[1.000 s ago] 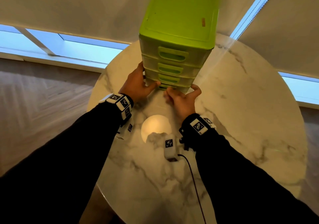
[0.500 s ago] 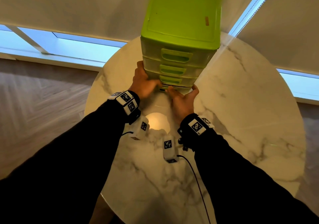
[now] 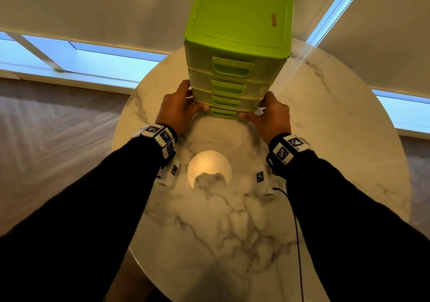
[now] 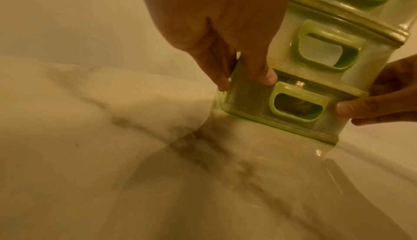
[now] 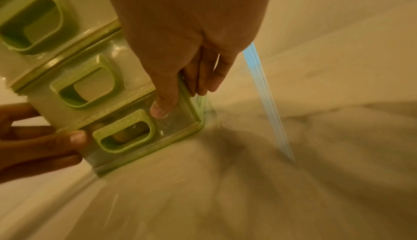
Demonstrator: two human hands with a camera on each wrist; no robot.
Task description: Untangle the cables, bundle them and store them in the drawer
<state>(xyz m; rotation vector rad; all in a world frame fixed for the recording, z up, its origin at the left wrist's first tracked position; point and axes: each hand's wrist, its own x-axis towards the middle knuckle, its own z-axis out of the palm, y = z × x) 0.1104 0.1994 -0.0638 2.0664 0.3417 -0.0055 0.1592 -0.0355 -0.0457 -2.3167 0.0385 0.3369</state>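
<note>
I have both hands on the green drawer unit [image 3: 237, 52], which stands upright on the round marble desk [image 3: 325, 138], toward its far side. My left hand [image 3: 178, 108] clasps the unit's lower left corner: in the left wrist view the thumb presses on the front of the bottom drawer [image 4: 295, 108] beside its handle, and the other fingers [image 4: 216, 76] wrap round the side wall. My right hand [image 3: 271, 115] mirrors that at the lower right corner, thumb on the drawer front, fingers [image 5: 204, 81] curled round the side. So both sets of fingers are grasping the unit, not a cable.

All four drawers look pushed in. Through the bottom drawer's handle opening I can make out something dark and brownish inside; I cannot tell whether it is a bundled cable. No loose cable of the task lies on the desk that I can see; the only cord in view is a thin black lead [image 3: 296, 227] that runs along my right sleeve on the near side.

I judge this to be the storing end of the task: the drawer is shut and I am steadying or squaring up the unit. The next move, as I read it, calls for a gentle, even hold from both sides so the tall, light unit does not tip, then letting go with both hands at once.
</note>
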